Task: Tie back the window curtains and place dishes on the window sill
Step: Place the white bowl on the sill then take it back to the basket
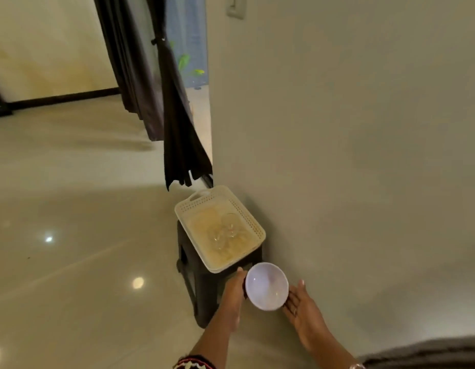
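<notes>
- Wall [337,129]: plain and matte; a fitting at its top is cut off.
- Curtain [175,115]: dark pleated cloth, cinched by a tie.
- Stool [188,265]: dark, mostly hidden under the basket [193,206], which is cream perforated plastic; the clear glassware [225,230] inside is hard to make out.
- Bowl [267,286]: round, smooth, white, held beside the basket's near end.
- Left hand [232,296]: grips the bowl's rim, fingers hidden.
- Right hand [303,312]: flat, straight fingers against the bowl.

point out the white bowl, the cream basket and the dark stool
round white bowl [267,286], head view, inner bottom
cream perforated basket [212,199], head view, far wall
dark plastic stool [204,296], head view, front side
</notes>
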`<state>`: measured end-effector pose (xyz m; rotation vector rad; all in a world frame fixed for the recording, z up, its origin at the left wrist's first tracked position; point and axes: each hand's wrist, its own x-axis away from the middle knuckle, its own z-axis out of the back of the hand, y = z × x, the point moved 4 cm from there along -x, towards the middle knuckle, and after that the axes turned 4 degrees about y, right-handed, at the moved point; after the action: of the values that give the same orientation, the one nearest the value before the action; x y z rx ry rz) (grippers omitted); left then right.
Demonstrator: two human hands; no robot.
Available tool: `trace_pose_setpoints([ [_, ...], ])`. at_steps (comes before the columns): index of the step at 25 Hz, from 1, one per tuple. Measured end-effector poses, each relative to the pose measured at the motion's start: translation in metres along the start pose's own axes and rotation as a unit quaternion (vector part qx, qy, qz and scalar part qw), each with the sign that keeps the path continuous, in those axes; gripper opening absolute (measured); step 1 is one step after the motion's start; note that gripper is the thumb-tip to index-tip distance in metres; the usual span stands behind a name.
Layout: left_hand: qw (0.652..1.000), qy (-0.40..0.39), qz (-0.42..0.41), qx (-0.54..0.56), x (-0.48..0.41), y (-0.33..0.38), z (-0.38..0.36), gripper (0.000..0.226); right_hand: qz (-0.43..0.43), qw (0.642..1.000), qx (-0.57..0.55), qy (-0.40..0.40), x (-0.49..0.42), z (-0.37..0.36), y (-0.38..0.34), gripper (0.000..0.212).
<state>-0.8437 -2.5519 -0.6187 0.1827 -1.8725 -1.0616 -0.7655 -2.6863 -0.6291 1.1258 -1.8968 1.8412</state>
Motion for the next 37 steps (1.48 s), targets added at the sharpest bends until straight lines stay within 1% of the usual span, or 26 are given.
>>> trace_pose_setpoints([
  [3, 0.999, 0.020, -0.014, 0.040, -0.024, 0.025, 0.023, 0.040, 0.007, 0.998, 0.055, -0.035, -0.029, -0.046, -0.018, 0.048],
  [7, 0.993, 0.056, -0.036, 0.092, -0.069, 0.060, 0.049, 0.041, 0.023, 0.989, 0.116, -0.092, -0.082, -0.103, -0.048, 0.055],
  [11, 0.981, 0.080, -0.051, 0.167, -0.124, 0.104, 0.069, 0.044, 0.011, 0.978, 0.165, -0.125, -0.142, -0.166, -0.084, 0.058],
  [14, 0.975, 0.120, -0.046, 0.180, -0.172, 0.130, 0.085, 0.051, 0.010, 0.962, 0.219, -0.165, -0.191, -0.214, -0.105, 0.055],
  [18, 0.966, 0.159, -0.046, 0.196, -0.231, 0.139, 0.098, 0.052, 0.005, 0.942, 0.286, -0.178, -0.257, -0.258, -0.116, 0.056],
  [23, 0.966, 0.170, -0.014, 0.196, -0.281, 0.122, 0.104, 0.054, -0.012, 0.901, 0.391, -0.187, -0.325, -0.286, -0.108, 0.054],
  [28, 0.973, 0.180, 0.022, 0.143, -0.310, 0.103, 0.107, 0.060, -0.040, 0.876, 0.438, -0.197, -0.365, -0.291, -0.090, 0.054],
  [32, 0.974, 0.180, 0.027, 0.137, -0.322, 0.090, 0.108, 0.060, -0.059, 0.852, 0.480, -0.199, -0.378, -0.289, -0.079, 0.055],
  [36, 0.974, 0.179, 0.035, 0.136, -0.330, 0.083, 0.110, 0.060, -0.052, 0.840, 0.499, -0.206, -0.386, -0.288, -0.072, 0.072],
  [37, 0.974, 0.179, 0.037, 0.134, -0.330, 0.081, 0.110, 0.060, -0.049, 0.837, 0.502, -0.210, -0.386, -0.287, -0.071, 0.074],
])
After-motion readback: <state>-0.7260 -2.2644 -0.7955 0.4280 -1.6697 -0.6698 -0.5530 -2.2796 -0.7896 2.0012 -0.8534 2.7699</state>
